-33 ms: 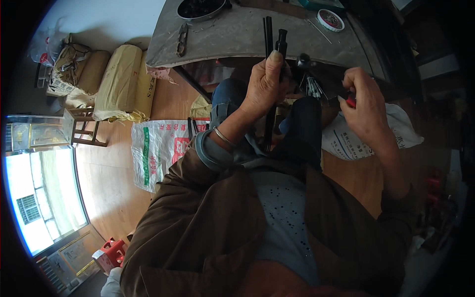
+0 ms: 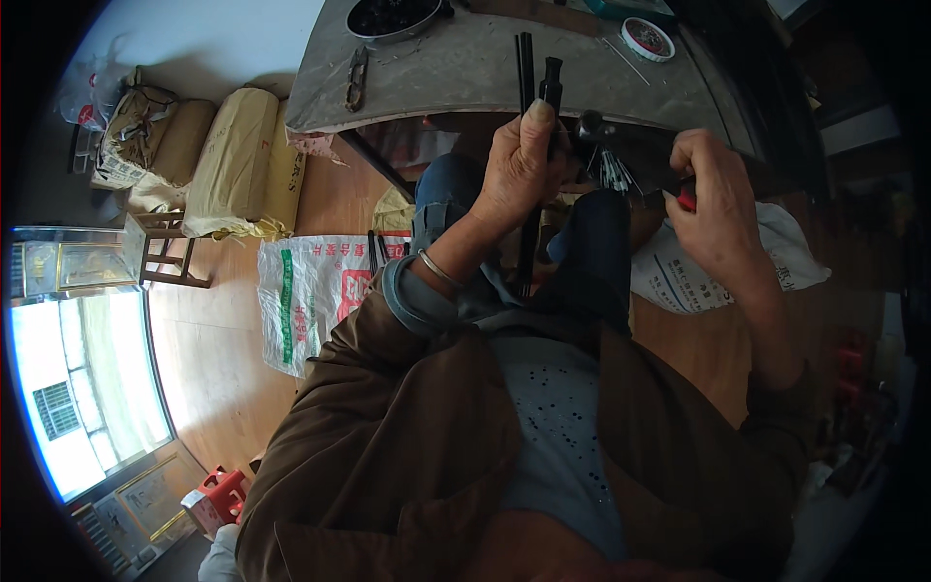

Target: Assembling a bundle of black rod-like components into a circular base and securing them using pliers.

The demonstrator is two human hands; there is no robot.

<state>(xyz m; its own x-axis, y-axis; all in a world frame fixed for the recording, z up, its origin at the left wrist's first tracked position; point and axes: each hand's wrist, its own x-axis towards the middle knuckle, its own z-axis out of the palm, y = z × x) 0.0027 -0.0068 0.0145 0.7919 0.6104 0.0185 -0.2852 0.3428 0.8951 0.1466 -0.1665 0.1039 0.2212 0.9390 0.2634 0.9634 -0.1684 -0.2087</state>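
Note:
My left hand (image 2: 519, 165) is wrapped round several long black rods, thumb uppermost. Two slim rods (image 2: 525, 68) and a thicker black tube with a knobbed end (image 2: 552, 82) rise above the fist; a black length (image 2: 527, 247) comes out below it between my knees. To the right, my right hand (image 2: 718, 204) is closed on a small red-handled tool (image 2: 688, 196), whose working end I cannot make out. Between the hands is a dark rounded head (image 2: 592, 126), partly in shadow. Just under it hangs a bundle of thin silvery rods (image 2: 613, 173).
The grey worktable (image 2: 446, 82) ahead bears pliers (image 2: 357, 80), a pan of dark parts (image 2: 393, 37) and a small round tub (image 2: 648, 40). Wrapped sacks (image 2: 233, 160) and a wooden stool (image 2: 170, 250) stand left. White printed sacks (image 2: 325, 257) lie on the floor.
The dark rounded head between my hands has shifted slightly left and down. Both hands hold almost the same places.

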